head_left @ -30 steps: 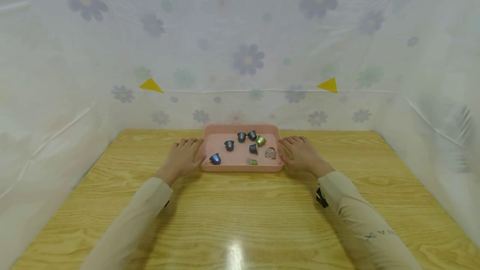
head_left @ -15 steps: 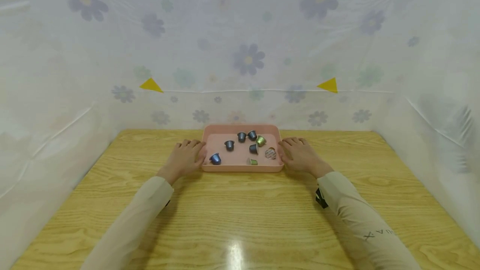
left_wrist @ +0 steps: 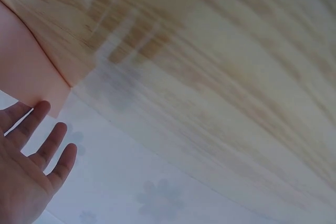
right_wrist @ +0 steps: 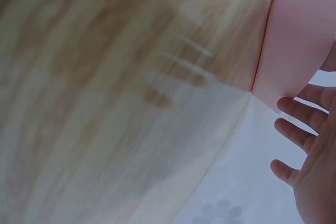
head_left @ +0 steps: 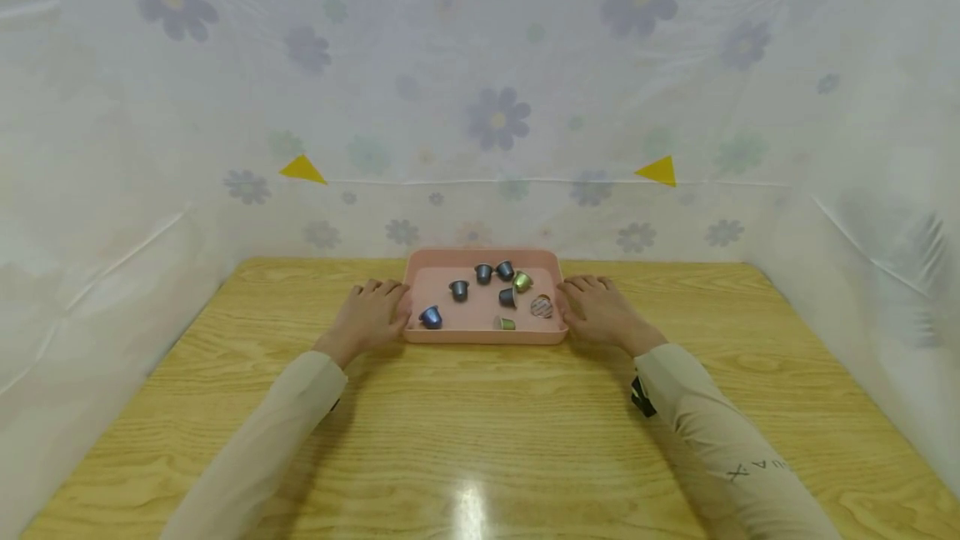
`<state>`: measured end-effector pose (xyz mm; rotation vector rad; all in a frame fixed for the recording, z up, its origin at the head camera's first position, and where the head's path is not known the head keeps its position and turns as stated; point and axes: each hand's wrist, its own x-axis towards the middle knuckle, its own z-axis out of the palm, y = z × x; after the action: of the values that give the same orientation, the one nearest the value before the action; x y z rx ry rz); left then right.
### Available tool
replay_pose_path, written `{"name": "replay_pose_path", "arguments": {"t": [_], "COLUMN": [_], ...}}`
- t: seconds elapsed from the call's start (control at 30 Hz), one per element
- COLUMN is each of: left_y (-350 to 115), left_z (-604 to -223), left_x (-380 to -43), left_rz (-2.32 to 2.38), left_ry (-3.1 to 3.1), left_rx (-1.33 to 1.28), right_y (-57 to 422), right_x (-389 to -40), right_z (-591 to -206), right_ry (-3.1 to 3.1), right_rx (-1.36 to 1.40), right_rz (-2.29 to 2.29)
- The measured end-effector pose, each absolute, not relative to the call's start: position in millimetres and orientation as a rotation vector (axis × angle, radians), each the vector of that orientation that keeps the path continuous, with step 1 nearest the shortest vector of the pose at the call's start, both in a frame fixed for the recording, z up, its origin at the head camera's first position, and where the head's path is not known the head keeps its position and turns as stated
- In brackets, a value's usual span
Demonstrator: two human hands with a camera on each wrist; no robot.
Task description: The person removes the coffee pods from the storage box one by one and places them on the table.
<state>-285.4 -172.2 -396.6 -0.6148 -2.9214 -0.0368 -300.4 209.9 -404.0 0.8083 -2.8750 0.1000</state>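
Observation:
A shallow pink tray lies flat near the back of the wooden table in the head view. Inside it are several coffee capsules: a blue one at the front left, dark ones such as this dark capsule, a green capsule, a smaller-looking green capsule by the front wall, and a capsule showing its printed lid. My left hand touches the tray's left side with extended fingers. On the opposite side, my right hand touches the right wall; its fingers look fairly straight in the right wrist view.
The wooden table extends toward me in front of the tray. Behind it hangs a flowered white sheet, with more sheeting at both sides. Two yellow triangles mark the back sheet.
My left hand has shifted slightly right against the tray's side over the last second. Tray and capsules stay where they were, and my right hand has barely moved.

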Motion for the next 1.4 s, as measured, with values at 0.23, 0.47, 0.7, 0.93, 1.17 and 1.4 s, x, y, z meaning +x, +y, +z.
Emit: {"name": "replay_pose_path", "arguments": {"t": [0.23,0.47,0.7,0.93,1.17,1.4], "left_y": [-172,-173,-172,-171,-169,-169], "left_z": [-395,-395,-397,-397,-395,-398], "left_x": [-284,-284,-281,-277,-271,-269], "left_rz": [-0.030,-0.020,-0.045,-0.053,-0.067,-0.069], "left_ry": [-2.937,-2.960,-2.951,-2.909,-2.910,-2.899], "left_rx": [-0.621,-0.621,-0.640,-0.663,-0.682,-0.695], "right_y": [210,212,213,214,215,218], "right_x": [-300,-298,-293,-288,-283,-278], "right_z": [-404,-404,-402,-399,-399,-399], "right_ry": [-2.881,-2.875,-2.829,-2.790,-2.815,-2.802], "right_rx": [0.809,0.822,0.848,0.855,0.837,0.864], "right_rz": [0.107,0.076,0.057,0.064,0.111,0.112]}}
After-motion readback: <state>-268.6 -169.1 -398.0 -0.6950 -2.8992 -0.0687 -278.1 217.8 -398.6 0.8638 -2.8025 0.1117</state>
